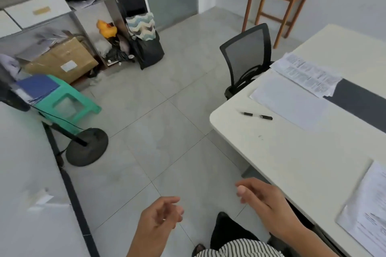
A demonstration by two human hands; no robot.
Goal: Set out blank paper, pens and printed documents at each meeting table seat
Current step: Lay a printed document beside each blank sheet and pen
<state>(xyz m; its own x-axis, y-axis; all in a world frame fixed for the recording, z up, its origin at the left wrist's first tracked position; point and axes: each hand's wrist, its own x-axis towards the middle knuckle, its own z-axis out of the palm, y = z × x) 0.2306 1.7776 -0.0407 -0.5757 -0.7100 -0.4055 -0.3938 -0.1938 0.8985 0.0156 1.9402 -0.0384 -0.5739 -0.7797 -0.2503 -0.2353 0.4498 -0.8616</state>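
Pen (257,116), blank paper (290,104), printed documents (307,74): one set, laid at the table (271,152) corner seat.

Items, left to right:

1. Green stool (69,104), on the floor well apart from the table. A blue folder (37,87) with some sheets under it is carried on top. Whether this is spare stock cannot be told.
2. Left hand (160,215), held over the floor. Fingers are loosely curled and nothing is seen to be held; the outline is blurred.
3. Mesh chair (247,56), pushed up to the table's far edge.
4. The pen, black, lying alone near the rounded corner, just beside the blank paper but not touching it.
5. Right hand (265,200), held by the table's near edge. Fingers are relaxed and slightly bent, and nothing is gripped.
6. The blank paper, flat, set in from the far edge in front of the chair.
7. The printed documents, overlapping the far end of the blank paper and reaching the dark strip (355,100) along the table's middle.
8. Second printed document (365,210), at the near edge, cut off by the frame.

Progress, as judged: the chair seat is taken as complete, all three kinds being present. At the near seat only print is seen; paper and pen are judged outstanding there, unless hidden outside the frame. Other seats are not shown.
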